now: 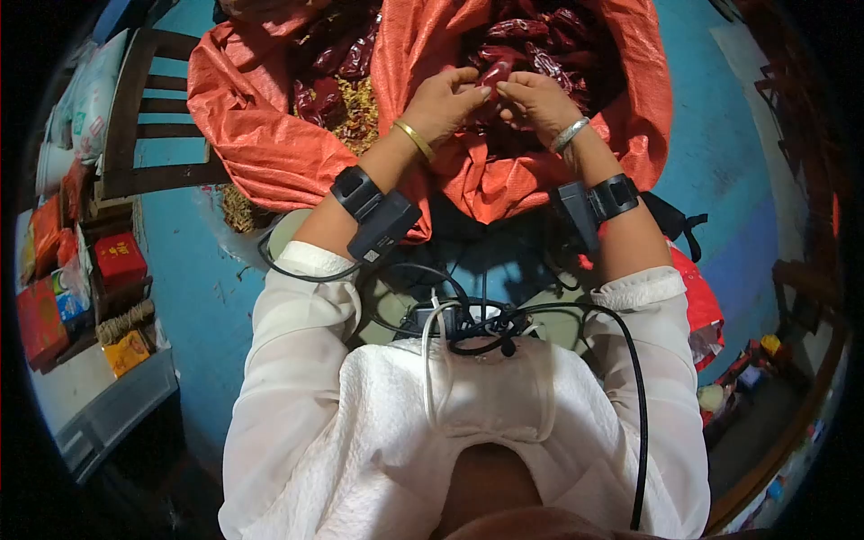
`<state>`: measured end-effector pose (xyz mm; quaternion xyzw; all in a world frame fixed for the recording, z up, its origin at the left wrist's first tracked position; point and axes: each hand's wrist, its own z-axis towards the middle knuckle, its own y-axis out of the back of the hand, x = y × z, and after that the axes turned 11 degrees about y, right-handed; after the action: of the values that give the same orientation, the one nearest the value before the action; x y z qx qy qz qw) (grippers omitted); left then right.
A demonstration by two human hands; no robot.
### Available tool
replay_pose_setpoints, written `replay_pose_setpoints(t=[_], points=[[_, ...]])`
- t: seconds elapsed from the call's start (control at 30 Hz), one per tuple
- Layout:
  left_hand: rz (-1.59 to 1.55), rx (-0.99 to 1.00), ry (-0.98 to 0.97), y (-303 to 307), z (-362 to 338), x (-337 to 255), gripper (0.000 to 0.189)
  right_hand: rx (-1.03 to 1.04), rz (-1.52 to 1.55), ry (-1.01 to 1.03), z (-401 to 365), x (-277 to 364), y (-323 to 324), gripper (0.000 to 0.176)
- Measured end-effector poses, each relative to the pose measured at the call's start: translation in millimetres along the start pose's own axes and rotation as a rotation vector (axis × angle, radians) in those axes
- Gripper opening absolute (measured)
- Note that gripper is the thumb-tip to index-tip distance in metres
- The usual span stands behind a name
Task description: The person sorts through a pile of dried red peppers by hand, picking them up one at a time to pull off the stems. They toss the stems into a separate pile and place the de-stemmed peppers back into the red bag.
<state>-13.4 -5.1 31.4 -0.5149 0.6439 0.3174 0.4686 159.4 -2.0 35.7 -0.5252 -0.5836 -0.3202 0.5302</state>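
A dark red dried chili pepper (496, 74) is pinched between my two hands, over the mouth of the right orange woven sack. My left hand (445, 103), with a gold bangle at the wrist, grips it from the left side. From the other side, the fingers of my right hand (537, 101) close on it; a silver bangle circles that wrist. Below and behind them, many more dried chilies (553, 63) fill the right sack (643, 72). The left sack (256, 148) holds chilies too, along with yellowish seeds and bits (358, 117).
A dark wooden chair (126, 117) stands left of the sacks on the blue floor (180, 261). Boxes, including a red one (120, 259), crowd a shelf at far left. Black cables (621, 342) run across my lap and right side. A red bag (702, 301) lies by my right elbow.
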Motion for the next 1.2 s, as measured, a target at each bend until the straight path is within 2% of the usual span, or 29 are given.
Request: replay_pose_setpoints(t=[0.1,0.17,0.2,0.23,0.3,0.47,0.5,0.57,0.63,0.7,0.73,0.8,0.9,0.97,1.1,1.2], points=[[0.140,0.088,0.113,-1,2,-1,0.032,-0.013,0.012,-0.018,-1,3,-1,0.015],[-0.088,0.043,0.162,-4,0,0,0.022,-0.074,-0.111,0.038,9,-1,5,0.017],[-0.044,0.002,0.156,-2,2,-1,0.018,-0.139,-0.482,0.172,17,-3,10,0.018],[-0.045,0.003,0.157,0,1,-2,0.018,-0.139,-0.483,0.170,23,-6,14,0.018],[-0.141,-0.117,0.132,3,0,-5,0.018,-0.314,-1.433,0.493,31,-11,17,0.021],[-0.324,-0.165,0.077,19,5,-3,0.017,-0.193,-1.424,0.309,49,-16,0,0.025],[-0.327,-0.165,0.080,20,4,-5,0.017,-0.190,-1.426,0.306,51,-19,-4,0.025],[-0.354,-0.141,0.083,22,2,-8,0.017,-0.128,-1.417,0.458,54,-25,-10,0.028],[-0.342,-0.132,0.066,25,3,-9,0.018,-0.117,-1.460,0.449,52,-22,-21,0.031],[-0.328,-0.118,0.043,27,7,-8,0.019,-0.118,-1.536,0.318,47,-14,-28,0.032],[-0.308,-0.147,0.056,27,8,-7,0.020,-0.112,-1.543,0.315,43,-7,-31,0.032],[-0.296,-0.178,0.068,25,10,-4,0.020,0.083,-1.596,-0.014,34,6,-38,0.031],[-0.318,-0.157,0.044,24,14,0,0.021,0.211,-1.672,-0.069,17,-8,-29,0.032],[-0.278,-0.150,0.037,22,15,2,0.021,0.224,-1.674,-0.049,8,-11,-22,0.033],[-0.336,-0.052,0.017,14,16,6,0.020,0.084,-1.476,0.038,3,-19,5,0.032],[-0.294,-0.019,0.137,6,8,1,0.021,-0.076,-0.831,0.184,8,-23,28,0.025]])
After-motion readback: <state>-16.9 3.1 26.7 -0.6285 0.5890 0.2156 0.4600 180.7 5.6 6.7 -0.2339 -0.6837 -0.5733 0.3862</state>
